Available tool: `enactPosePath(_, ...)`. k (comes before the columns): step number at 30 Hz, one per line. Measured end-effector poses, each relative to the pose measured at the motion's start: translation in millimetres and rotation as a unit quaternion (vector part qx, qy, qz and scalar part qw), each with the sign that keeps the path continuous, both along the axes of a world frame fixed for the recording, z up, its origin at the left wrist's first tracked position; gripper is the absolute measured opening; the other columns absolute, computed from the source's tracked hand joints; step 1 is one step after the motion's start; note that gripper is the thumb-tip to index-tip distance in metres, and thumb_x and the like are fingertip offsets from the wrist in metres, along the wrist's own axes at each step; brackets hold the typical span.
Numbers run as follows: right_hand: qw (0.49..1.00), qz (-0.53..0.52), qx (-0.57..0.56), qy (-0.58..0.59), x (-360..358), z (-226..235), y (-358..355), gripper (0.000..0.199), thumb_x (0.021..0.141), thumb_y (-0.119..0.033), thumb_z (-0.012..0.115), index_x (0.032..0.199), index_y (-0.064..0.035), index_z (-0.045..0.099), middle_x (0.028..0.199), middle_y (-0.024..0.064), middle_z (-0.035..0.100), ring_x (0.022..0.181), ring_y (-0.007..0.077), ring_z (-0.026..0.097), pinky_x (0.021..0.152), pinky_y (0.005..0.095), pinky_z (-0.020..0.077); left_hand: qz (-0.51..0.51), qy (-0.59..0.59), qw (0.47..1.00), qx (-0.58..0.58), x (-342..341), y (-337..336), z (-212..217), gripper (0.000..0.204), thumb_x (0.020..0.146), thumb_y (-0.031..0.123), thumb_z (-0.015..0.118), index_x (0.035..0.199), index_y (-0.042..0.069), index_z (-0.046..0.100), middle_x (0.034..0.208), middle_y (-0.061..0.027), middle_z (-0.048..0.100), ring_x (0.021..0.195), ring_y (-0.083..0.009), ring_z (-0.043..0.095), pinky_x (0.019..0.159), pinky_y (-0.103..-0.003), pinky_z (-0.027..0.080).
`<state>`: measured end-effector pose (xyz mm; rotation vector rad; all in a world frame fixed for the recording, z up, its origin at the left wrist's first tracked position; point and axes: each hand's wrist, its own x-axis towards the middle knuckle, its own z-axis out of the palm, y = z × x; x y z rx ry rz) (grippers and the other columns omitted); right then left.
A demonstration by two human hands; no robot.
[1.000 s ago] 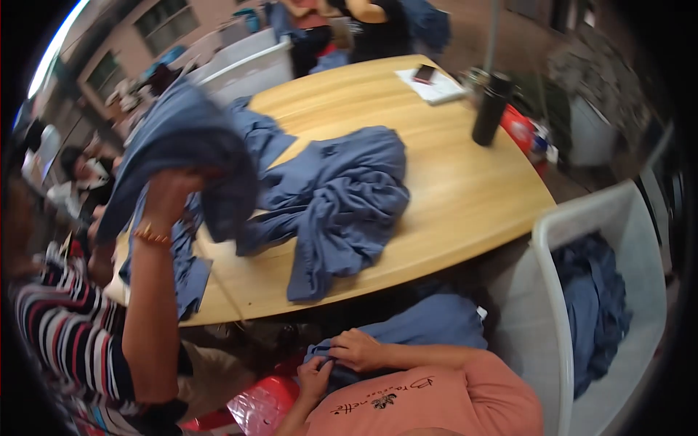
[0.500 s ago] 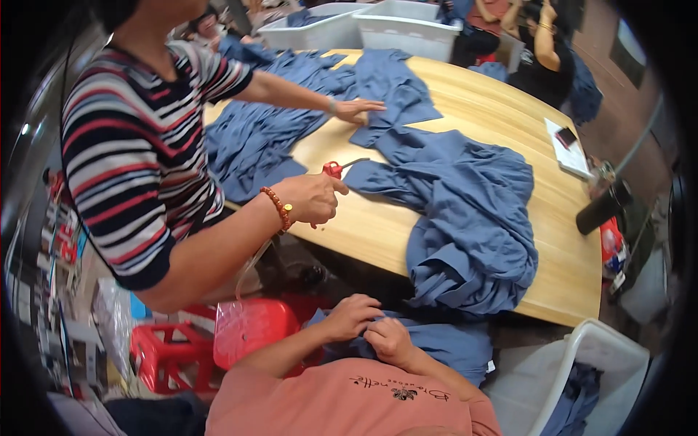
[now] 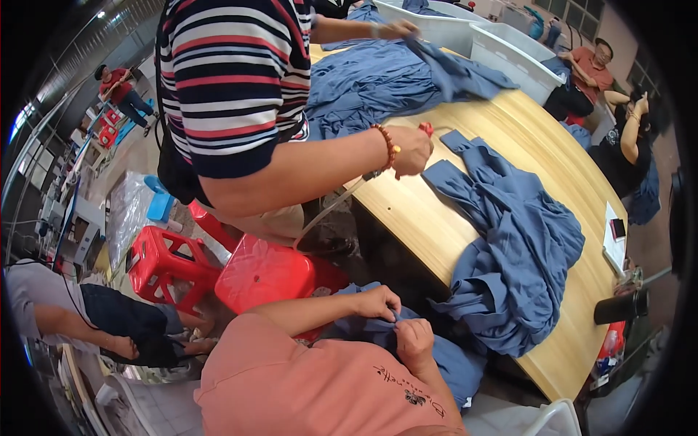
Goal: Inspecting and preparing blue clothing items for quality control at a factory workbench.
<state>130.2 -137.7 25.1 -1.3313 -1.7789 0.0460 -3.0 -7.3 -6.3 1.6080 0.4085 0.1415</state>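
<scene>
My left hand [image 3: 378,301] and my right hand [image 3: 414,340] are close together in my lap, both pinching a blue garment [image 3: 451,363] that lies over my knees below the table edge. A heap of blue garments [image 3: 516,247] lies on the wooden table [image 3: 429,218] just beyond my hands and hangs over its edge. A co-worker in a striped shirt leans over the table; one hand [image 3: 411,149] holds small red-handled scissors [image 3: 426,129], the other hand [image 3: 398,29] grips more blue cloth [image 3: 378,80] farther away.
Red plastic stools [image 3: 265,272] [image 3: 163,261] stand left of my knees. White bins [image 3: 502,43] sit at the table's far end. A black bottle [image 3: 622,305] and a phone on a notebook [image 3: 616,236] lie at the right. Other people sit on the right and left.
The view has swung further left and down. My hands stay pinched on the blue garment in my lap. The co-worker's far hand has pulled blue cloth up across the table.
</scene>
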Motion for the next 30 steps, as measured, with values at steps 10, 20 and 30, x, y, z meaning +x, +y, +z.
enactPosePath(10,0.999,0.032,0.014,-0.013,2,9,-1,0.014,0.062,-0.002,0.059,0.075,-0.0055,0.057,0.080,0.0053,0.057,0.074,0.0213,0.054,0.064,0.0331,0.0392,0.010,0.028,0.990,-0.136,0,-3,-3,0.008,0.070,0.002,0.064,0.076,0.001,0.059,0.071,0.0024,0.057,0.068,-0.0048,0.049,0.065,-0.020,0.041)
enactPosePath(20,0.998,-0.009,0.012,-0.059,1,4,-5,0.015,0.064,-0.005,0.056,0.079,-0.0063,0.054,0.082,0.0037,0.056,0.076,0.0182,0.054,0.070,0.0335,0.0374,-0.071,0.068,0.980,-0.172,5,-6,16,0.003,0.074,0.003,0.061,0.076,0.002,0.060,0.069,0.0052,0.054,0.065,-0.0021,0.045,0.058,-0.017,0.036)
enactPosePath(30,0.994,-0.048,0.009,-0.094,5,1,-4,0.012,0.065,-0.006,0.056,0.076,-0.0093,0.056,0.079,0.0011,0.054,0.079,0.0167,0.053,0.081,0.0378,0.0344,0.026,0.066,0.966,-0.247,-1,-14,4,0.005,0.078,0.004,0.058,0.083,0.003,0.060,0.074,0.0063,0.054,0.067,-0.0014,0.045,0.061,-0.016,0.036)
